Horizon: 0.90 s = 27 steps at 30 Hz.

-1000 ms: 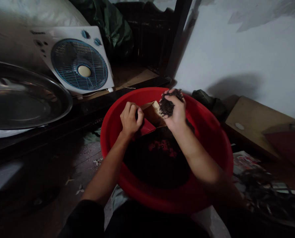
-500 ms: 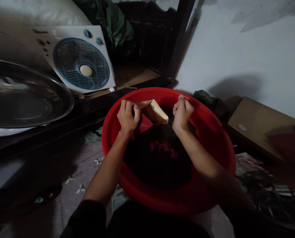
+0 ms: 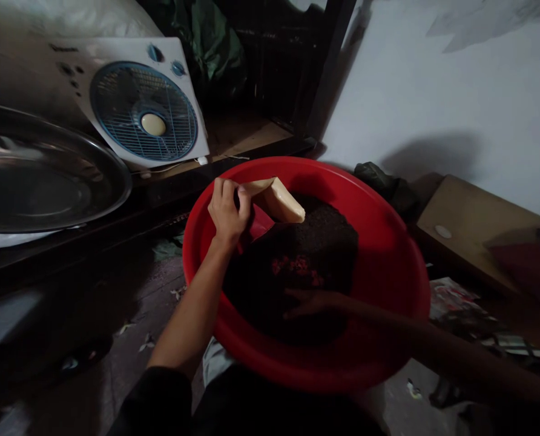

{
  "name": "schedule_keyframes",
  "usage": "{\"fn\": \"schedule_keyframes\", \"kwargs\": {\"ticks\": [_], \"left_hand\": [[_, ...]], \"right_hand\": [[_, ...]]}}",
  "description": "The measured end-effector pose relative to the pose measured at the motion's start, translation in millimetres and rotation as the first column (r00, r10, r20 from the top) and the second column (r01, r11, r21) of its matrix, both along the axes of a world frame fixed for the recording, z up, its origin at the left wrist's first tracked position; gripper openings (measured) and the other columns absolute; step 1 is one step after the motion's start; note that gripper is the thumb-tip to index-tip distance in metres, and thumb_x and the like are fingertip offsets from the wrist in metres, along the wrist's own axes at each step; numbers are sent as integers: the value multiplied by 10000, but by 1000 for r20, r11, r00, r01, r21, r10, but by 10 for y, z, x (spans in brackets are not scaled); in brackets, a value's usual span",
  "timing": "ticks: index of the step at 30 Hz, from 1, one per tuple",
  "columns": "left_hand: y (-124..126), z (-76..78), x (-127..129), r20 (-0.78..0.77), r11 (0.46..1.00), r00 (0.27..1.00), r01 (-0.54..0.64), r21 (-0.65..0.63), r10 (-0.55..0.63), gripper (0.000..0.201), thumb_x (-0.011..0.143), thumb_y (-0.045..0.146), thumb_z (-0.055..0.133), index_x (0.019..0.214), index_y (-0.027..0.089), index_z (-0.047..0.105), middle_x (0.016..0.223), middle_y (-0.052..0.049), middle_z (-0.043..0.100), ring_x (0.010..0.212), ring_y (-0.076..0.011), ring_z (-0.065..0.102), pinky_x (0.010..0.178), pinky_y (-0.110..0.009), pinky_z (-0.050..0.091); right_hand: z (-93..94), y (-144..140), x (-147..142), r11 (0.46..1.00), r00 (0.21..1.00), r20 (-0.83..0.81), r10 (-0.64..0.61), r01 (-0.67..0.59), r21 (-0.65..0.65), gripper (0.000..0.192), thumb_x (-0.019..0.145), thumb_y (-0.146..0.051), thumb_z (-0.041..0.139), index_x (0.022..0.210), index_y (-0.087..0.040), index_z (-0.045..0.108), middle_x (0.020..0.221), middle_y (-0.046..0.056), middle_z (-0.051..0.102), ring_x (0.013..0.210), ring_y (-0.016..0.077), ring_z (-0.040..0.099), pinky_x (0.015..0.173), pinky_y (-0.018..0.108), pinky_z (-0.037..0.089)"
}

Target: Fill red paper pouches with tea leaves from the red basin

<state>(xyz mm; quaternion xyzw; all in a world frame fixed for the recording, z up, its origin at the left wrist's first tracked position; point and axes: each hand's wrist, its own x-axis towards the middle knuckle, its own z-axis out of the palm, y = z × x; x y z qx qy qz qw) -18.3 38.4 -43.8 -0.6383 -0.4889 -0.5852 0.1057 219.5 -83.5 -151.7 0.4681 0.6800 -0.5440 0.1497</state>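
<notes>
The right hand (image 3: 313,301) has dropped from beside the packet (image 3: 276,200) down onto the dark loose leaves (image 3: 306,260) in the red basin (image 3: 388,254), fingers spread flat and holding nothing. The left hand (image 3: 227,209) keeps its grip pinched on the packet's open mouth at the far rim, above the pile and well apart from the right.

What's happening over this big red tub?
A person sits over a red plastic basin that holds a heap of dark loose dried material, perhaps tea leaves. Their left hand holds a small red and tan paper packet tilted over the heap. Their right hand reaches low into the near side of the pile, fingers spread. A white box fan and a large steel tray stand to the left.
</notes>
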Motion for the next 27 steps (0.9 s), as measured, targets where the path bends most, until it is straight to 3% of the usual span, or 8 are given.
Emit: {"fn": "schedule_keyframes", "kwargs": {"ticks": [3, 5, 6, 8, 10, 12, 17, 27], "left_hand": [[4, -5, -8, 14, 1000, 1000, 16, -13, -16, 258, 993, 374, 415, 840, 199, 527, 849, -51, 547, 827, -194, 588, 758, -352, 498], [1, -8, -10, 17, 1000, 1000, 24, -13, -24, 263, 994, 376, 413, 839, 197, 528, 852, -51, 547, 827, -195, 591, 763, -357, 499], [-2, -9, -10, 15, 1000, 1000, 25, -10, -25, 262, 995, 373, 411, 839, 198, 528, 850, -50, 547, 823, -194, 590, 762, -356, 498], [-11, -10, -6, 4, 1000, 1000, 23, 9, -23, 252, 994, 355, 402, 838, 200, 524, 842, -48, 547, 808, -188, 583, 750, -347, 492], [-24, -11, 2, -20, 998, 999, 42, 37, -41, 236, 989, 328, 395, 832, 203, 518, 834, -47, 550, 792, -181, 574, 733, -335, 485], [-39, -12, 16, -57, 995, 995, 87, 50, -84, 220, 982, 302, 394, 824, 206, 514, 829, -45, 560, 781, -174, 569, 724, -325, 480], [-57, -16, 55, -125, 980, 974, 194, 47, -187, 189, 966, 274, 416, 820, 214, 520, 812, -41, 581, 756, -165, 559, 704, -314, 469], [-57, -16, 12, -84, 989, 990, 117, 92, -109, 173, 965, 251, 412, 819, 217, 498, 809, -35, 567, 760, -166, 555, 701, -311, 456]], "right_hand": [[49, -15, -113, 992, 951, -282, -123, 110, -62, 704, 670, -570, 797, 1270, -238, 636, 1310, 67, 652, 1245, 287, 582, 1087, 399, 430], [123, 13, -204, 925, 831, -429, -354, 379, -30, 497, 660, -480, 812, 1063, -225, 673, 1064, 28, 714, 1028, 238, 657, 933, 358, 511], [184, 40, -249, 833, 719, -490, -493, 552, -28, 435, 671, -469, 802, 1000, -224, 659, 951, 8, 707, 903, 204, 663, 831, 328, 531], [366, 120, -324, 561, 397, -621, -676, 823, -86, 355, 711, -478, 766, 912, -229, 611, 768, -35, 648, 662, 138, 600, 620, 264, 499], [632, 231, -377, 338, 76, -762, -644, 921, -194, 312, 742, -466, 737, 850, -235, 557, 669, -65, 577, 531, 104, 513, 489, 226, 420], [943, 362, -410, 231, -128, -867, -481, 936, -266, 261, 761, -410, 716, 834, -239, 533, 682, -66, 565, 537, 99, 515, 473, 215, 412], [1496, 741, -502, 223, -287, -927, -241, 913, -341, 189, 766, -327, 703, 834, -235, 552, 845, -31, 600, 730, 113, 597, 642, 241, 527], [1565, 1189, -909, 295, -231, -962, -145, 918, -265, 399, 872, -492, 600, 634, -227, 419, 782, -11, 560, 772, 123, 604, 771, 300, 543]]}}
